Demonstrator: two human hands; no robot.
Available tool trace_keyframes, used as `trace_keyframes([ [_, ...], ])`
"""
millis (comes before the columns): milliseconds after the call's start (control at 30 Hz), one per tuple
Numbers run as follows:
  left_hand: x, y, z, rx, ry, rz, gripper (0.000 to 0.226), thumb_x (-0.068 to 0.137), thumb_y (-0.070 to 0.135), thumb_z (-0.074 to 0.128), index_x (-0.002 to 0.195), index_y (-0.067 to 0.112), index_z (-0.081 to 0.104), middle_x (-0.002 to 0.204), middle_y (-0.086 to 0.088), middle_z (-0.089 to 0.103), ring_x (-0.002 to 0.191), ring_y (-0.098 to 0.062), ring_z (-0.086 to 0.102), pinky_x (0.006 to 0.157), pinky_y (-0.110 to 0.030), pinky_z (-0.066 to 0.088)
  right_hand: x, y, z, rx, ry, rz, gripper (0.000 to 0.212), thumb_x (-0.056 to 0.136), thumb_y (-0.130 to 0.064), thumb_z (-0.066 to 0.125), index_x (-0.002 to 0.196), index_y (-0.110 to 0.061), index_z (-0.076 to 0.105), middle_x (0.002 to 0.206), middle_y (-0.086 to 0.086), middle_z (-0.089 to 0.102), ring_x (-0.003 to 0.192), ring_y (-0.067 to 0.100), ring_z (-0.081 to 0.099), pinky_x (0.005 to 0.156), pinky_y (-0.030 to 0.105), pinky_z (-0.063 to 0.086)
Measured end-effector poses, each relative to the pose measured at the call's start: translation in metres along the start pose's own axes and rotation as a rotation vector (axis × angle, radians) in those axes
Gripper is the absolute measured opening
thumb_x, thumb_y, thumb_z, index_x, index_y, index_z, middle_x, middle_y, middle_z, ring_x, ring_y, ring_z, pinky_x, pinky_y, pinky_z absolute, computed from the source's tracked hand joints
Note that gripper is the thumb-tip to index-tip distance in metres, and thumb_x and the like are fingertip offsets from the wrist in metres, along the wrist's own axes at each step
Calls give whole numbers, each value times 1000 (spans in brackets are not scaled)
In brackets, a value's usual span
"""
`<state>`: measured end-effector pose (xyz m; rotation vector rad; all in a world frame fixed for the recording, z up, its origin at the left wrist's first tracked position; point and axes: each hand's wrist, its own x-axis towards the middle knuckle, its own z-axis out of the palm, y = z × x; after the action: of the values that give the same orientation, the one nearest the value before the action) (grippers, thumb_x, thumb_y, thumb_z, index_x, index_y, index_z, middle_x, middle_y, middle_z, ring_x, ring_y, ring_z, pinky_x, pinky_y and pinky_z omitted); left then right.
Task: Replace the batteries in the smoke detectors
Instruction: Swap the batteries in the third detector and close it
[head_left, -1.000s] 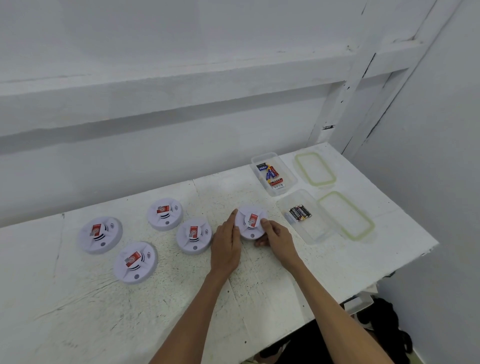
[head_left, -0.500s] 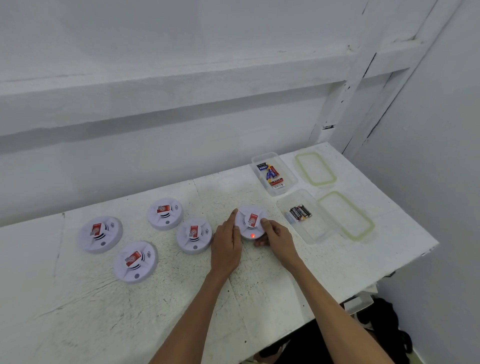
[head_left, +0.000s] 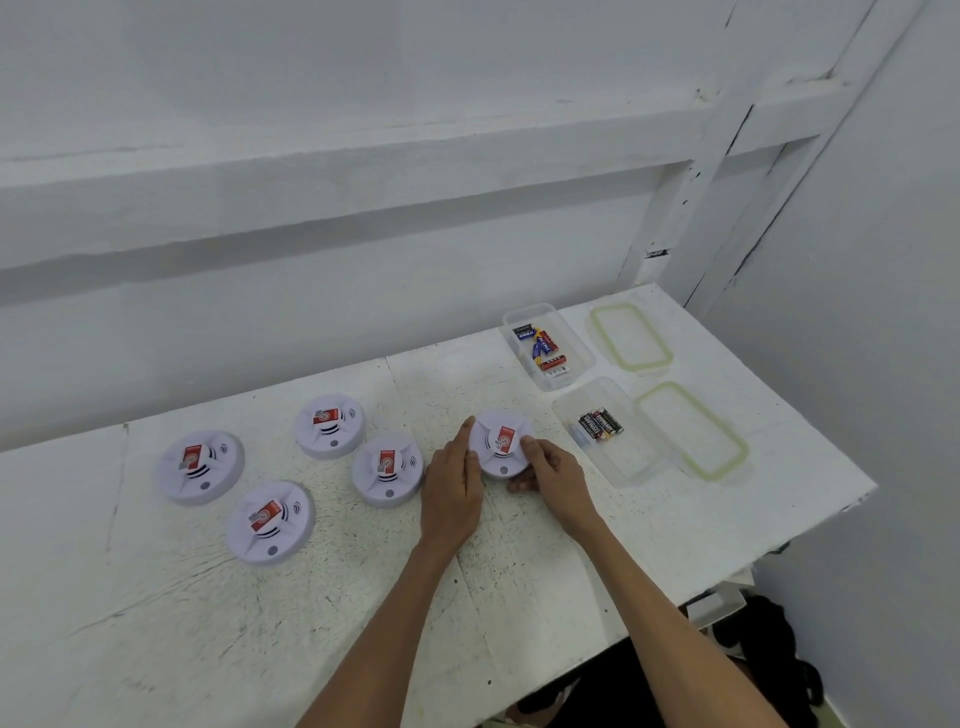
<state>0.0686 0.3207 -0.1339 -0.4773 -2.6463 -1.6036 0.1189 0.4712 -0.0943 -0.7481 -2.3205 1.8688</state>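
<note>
We are looking at the smoke detector (head_left: 501, 441) that lies face up on the white table (head_left: 519, 597), close to two clear boxes. The right hand (head_left: 556, 473) has its grip clamped on it. The thumb sits on top by the red sticker and the fingers curl round the right edge. The left hand (head_left: 452, 488) has its grip apart, with straight fingers laid flat against the left edge. We think the hands hold it from both sides so it cannot slide when it is turned over. We see no battery door on top, so it may be underneath.

The next detector (head_left: 387, 469) lies just beside the left hand. The back detector (head_left: 330, 426), the far-left detector (head_left: 200, 467) and the front detector (head_left: 270, 522) lie further left. All are face up and no hand touches them.

The far box (head_left: 576, 358) holds mixed batteries (head_left: 543, 348) in blue, red and black. The near box (head_left: 639, 457) holds black batteries (head_left: 600, 423). The far lid (head_left: 631, 338) and the near lid (head_left: 693, 431) lie just to the right of their boxes. We think they are off so a hand can reach straight in. We cannot tell which batteries are new.
</note>
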Motion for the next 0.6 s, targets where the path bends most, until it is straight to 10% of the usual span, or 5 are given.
trace_keyframes([
  [300,1,-4,2,16,6,2,52,105,28,34,156,17,37,151,2,51,118,25,39,98,2,29,1,1,-1,1,-4,9,39,100,-50,48,108,-19,70,83,2,78,70,22,75,84,42,60],
  [600,1,-5,2,13,-3,0,50,107,28,34,156,18,36,154,2,48,127,4,43,102,2,25,1,2,0,-8,-3,7,40,100,-52,47,108,-20,70,82,2,78,70,21,75,86,44,60],
])
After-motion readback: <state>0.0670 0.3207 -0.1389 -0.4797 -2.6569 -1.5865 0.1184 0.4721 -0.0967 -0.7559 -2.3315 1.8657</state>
